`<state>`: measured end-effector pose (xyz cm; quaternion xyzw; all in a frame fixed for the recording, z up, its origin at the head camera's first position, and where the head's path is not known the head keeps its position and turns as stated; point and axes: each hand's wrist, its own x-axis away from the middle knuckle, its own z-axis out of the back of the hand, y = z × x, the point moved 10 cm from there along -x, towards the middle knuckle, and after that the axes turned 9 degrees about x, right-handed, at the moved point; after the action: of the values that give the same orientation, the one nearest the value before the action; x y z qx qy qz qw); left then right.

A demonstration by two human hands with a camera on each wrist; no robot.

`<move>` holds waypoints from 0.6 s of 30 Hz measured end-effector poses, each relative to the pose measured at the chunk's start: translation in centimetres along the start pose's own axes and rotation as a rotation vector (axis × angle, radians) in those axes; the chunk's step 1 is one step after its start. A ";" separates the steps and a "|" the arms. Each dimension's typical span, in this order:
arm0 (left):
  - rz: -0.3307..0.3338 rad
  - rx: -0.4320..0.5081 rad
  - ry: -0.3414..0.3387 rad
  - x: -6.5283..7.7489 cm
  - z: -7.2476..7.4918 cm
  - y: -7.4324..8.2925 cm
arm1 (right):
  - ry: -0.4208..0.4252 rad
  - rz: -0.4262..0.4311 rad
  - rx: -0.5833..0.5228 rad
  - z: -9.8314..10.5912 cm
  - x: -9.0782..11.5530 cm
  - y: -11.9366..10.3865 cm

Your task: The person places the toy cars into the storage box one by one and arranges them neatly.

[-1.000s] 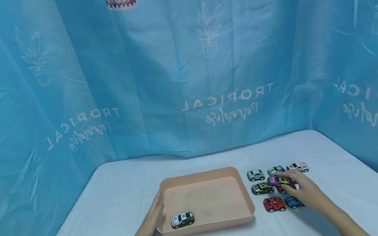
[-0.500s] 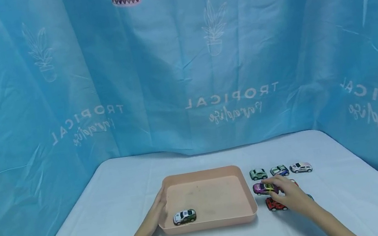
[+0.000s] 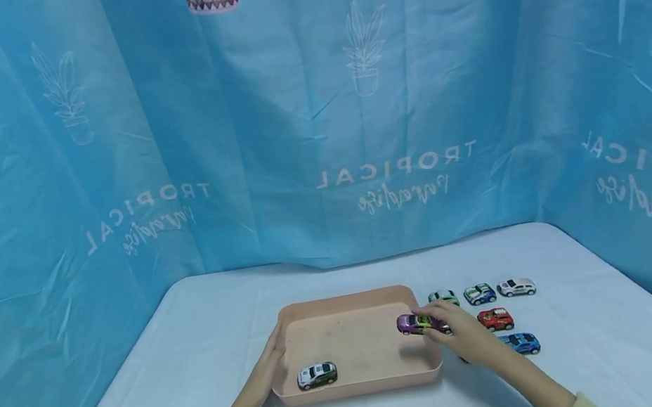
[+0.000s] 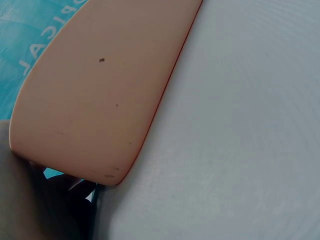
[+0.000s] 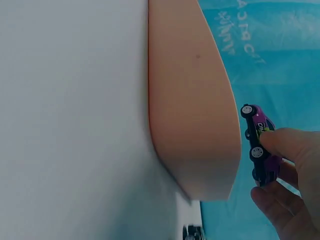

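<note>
In the head view my right hand pinches a purple and yellow-green toy car between thumb and fingers. It holds the car raised over the right side of a peach-coloured tray. The right wrist view shows that toy car near the tray's rim, wheels toward the camera, gripped by the right hand. My left hand rests along the tray's left wall, its fingers fairly straight. A white and green toy car sits in the tray's front left corner.
Right of the tray stand more toy cars: pale green, blue-and-white, white, red and blue. The right hand and forearm cover part of this group. A blue curtain surrounds the white table.
My right hand has carried the purple car left from the group of cars to above the tray's right side. My left hand stays at the tray's left wall.
</note>
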<state>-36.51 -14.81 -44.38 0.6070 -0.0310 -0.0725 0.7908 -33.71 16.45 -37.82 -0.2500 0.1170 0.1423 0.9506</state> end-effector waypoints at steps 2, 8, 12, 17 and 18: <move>0.001 -0.003 0.002 0.0 0.0 -0.1 | -0.006 0.011 0.004 -0.5 -0.4 -0.7; 0.003 -0.006 0.011 0.1 0.0 -0.1 | -0.003 0.110 -0.001 -2.0 -1.5 -3.4; 0.006 0.001 0.005 0.3 -0.2 0.0 | -0.004 0.160 -0.017 -3.0 -2.0 -5.1; 0.007 0.002 0.010 0.3 -0.1 0.2 | 0.018 0.236 -0.002 -3.5 -2.7 -7.5; 0.008 0.000 0.012 0.3 -0.1 0.2 | 0.020 0.245 0.002 -3.5 -2.9 -7.9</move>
<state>-36.23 -14.73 -44.22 0.6073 -0.0288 -0.0658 0.7912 -34.32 7.47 -36.50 -0.2345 0.1566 0.2549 0.9250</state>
